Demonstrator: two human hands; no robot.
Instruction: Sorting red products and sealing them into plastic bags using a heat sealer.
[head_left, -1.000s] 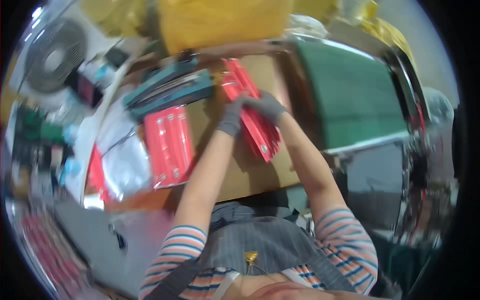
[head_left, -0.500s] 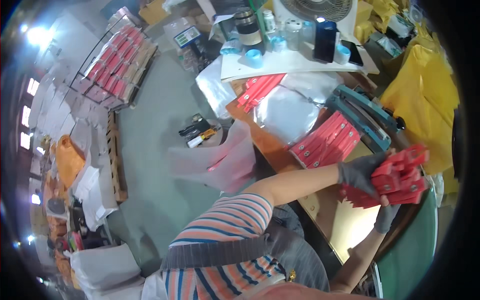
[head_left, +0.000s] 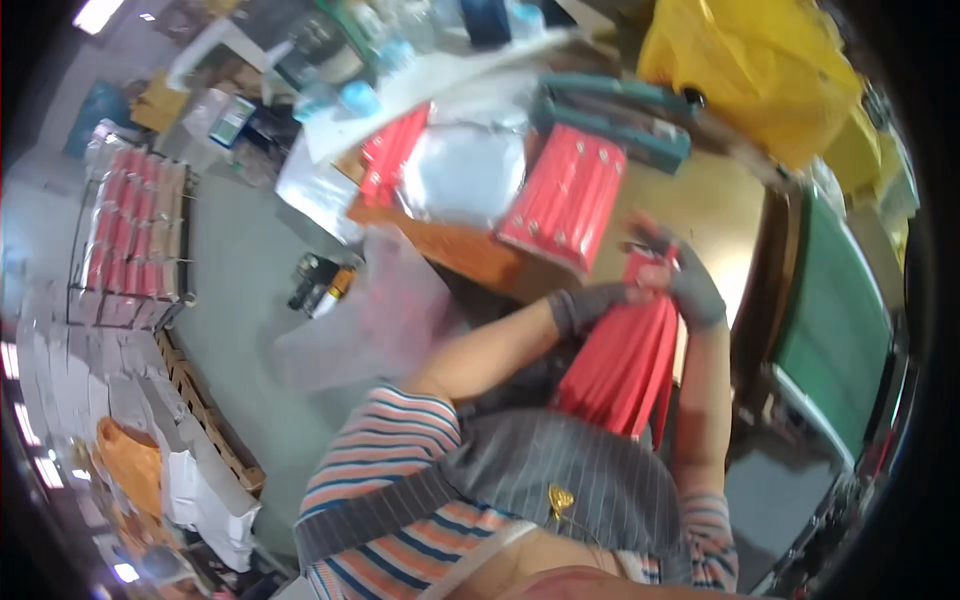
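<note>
A bundle of long red strips [head_left: 618, 365] hangs from my two gloved hands, fanning out toward my lap. Its upper end is pinched on the left side by my left hand [head_left: 592, 306], whose fingers reach across the strips. My right hand [head_left: 692, 288] is closed around the same end from the right, thumb and fingers slightly blurred. Just beyond my hands, a flat pack of red strips with round eyelets [head_left: 565, 200] lies on the table in shiny clear plastic.
A teal bag sealer [head_left: 625, 125] sits behind the pack. Clear plastic bags [head_left: 465, 172] and more red strips [head_left: 395, 150] lie to its left. A yellow sack [head_left: 750, 75] bulges at far right, beside a green board [head_left: 835, 320]. A rack of red packs [head_left: 130, 225] stands left.
The red bundle has come from the right side of the table toward my body and now hangs lengthwise. Both hands have moved in with it, and my view has turned right.
</note>
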